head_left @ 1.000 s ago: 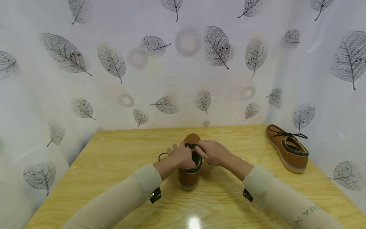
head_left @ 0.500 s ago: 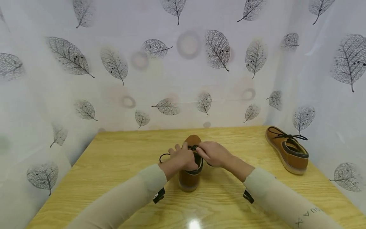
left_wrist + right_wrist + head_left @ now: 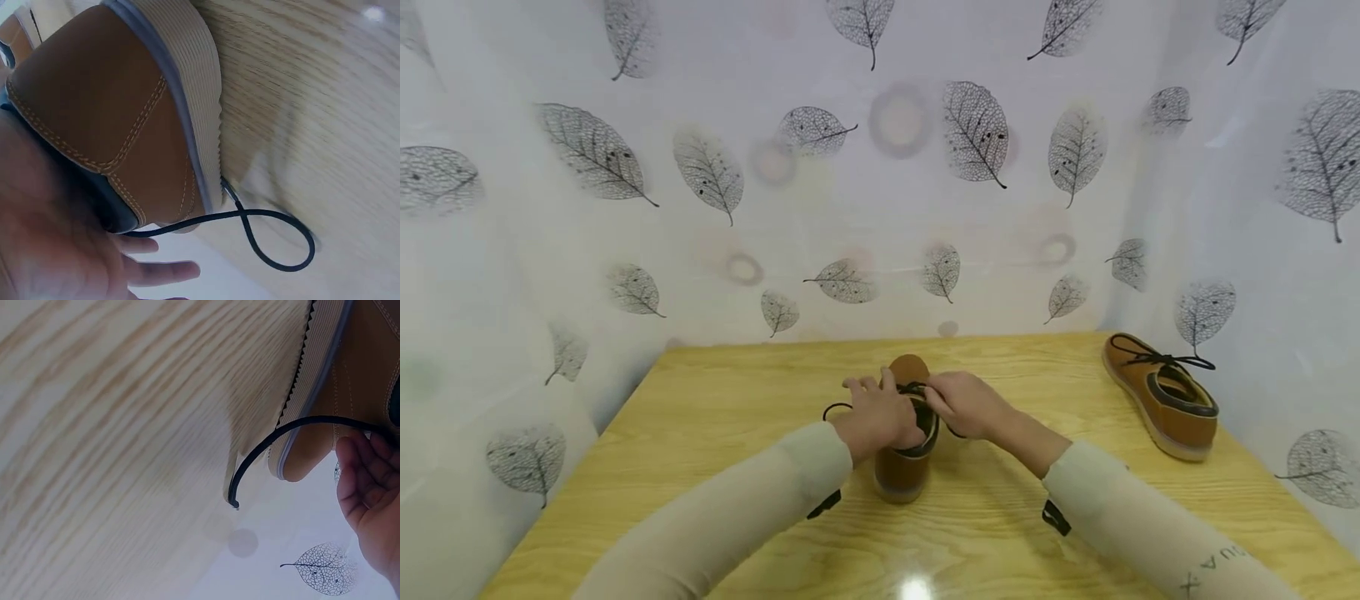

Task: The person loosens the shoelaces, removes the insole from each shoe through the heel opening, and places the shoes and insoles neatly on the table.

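A brown shoe (image 3: 901, 475) with a dark collar stands on the wooden table, toe pointing away, between both hands. My left hand (image 3: 880, 417) lies over its left side, thumb at the collar opening and index finger at the black laces (image 3: 912, 387). In the left wrist view, the other fingers (image 3: 165, 273) extend loosely past the shoe. On the right side of the laces, my right hand (image 3: 967, 404) curls its fingers and pinches the shoelace (image 3: 312, 420). One lace end droops to the table in the right wrist view; another lace end (image 3: 275, 214) loops out on the left.
A matching brown shoe (image 3: 1180, 425), its black lace tied in a bow, stands at the table's right edge. The wooden table (image 3: 737, 392) is bordered behind and at the sides by a white leaf-print curtain (image 3: 865, 200).
The left hand shifts slightly rightward over the shoe, its fingers a little more raised. The right hand stays at the laces. The whole head view has drifted slightly.
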A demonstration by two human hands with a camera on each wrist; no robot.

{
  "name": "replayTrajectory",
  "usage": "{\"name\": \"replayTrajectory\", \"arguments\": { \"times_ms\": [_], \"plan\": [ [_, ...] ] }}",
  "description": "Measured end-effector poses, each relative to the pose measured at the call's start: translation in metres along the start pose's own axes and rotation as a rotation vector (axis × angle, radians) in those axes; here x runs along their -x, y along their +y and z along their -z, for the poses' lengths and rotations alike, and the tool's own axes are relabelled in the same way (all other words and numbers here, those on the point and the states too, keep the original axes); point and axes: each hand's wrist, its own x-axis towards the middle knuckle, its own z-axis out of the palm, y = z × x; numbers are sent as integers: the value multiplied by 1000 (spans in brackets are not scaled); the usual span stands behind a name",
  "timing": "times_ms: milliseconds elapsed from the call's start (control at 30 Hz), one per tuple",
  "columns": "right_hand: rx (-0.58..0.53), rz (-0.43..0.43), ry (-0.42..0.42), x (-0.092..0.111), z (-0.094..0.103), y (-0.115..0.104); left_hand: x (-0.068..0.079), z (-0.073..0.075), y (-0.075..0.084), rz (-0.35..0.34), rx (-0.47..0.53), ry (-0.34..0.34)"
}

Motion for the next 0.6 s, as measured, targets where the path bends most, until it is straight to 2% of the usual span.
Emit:
{"name": "replayTrajectory", "arguments": {
  "times_ms": [133, 300, 400, 600],
  "plan": [
    [-6, -38, -15, -2, 2, -2, 2, 2, -2, 35, 188, -38],
    [7, -184, -48, 1, 12, 4, 1, 2, -7, 99, 375, -22],
    [34, -266, -39, 8, 20, 15, -4, 1, -8, 142, 426, -3],
    [82, -353, -63, 27, 27, 32, -13, -6, -6, 180, 417, 27]
  ]
}}
